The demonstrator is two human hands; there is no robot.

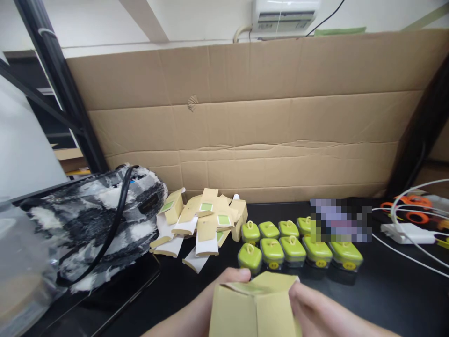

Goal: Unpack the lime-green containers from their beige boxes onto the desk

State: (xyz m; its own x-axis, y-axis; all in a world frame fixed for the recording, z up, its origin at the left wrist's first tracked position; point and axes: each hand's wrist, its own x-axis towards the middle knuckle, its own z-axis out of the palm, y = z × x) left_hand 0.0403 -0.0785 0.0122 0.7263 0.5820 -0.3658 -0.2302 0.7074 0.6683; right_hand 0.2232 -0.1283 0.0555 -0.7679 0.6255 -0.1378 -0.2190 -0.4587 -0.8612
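A wide sheet of brown corrugated cardboard stands upright along the back of a black desk, filling most of the view. At the left, a fuzzy black, grey and white bag with a dark strap lies on the desk, and beside it, at the far left edge, is a clear plastic bag. Near the middle, against the cardboard, sits a loose heap of flat tan and white paper cartons, some showing a small green label. Just to the right of the heap, small green-lidded containers stand in two neat rows, each lid with a loop on top. At the far right are a white charger and cable and something orange behind them.

At the bottom centre, nearest the camera, both hands hold one tan paper carton above the desk. The left hand pinches the carton's left side, thumb near the top flap; the right hand pinches its right side. Both grips are pressed onto the paper, not spread. The top flaps look partly lifted, and the carton seems to be being opened out into a box shape.

To do this well, it would likely help to press evenly on the two opposite creases so the sleeve squares up without crumpling, keep thumbs clear of the top flaps, and hold the carton low and close to the rows of containers.
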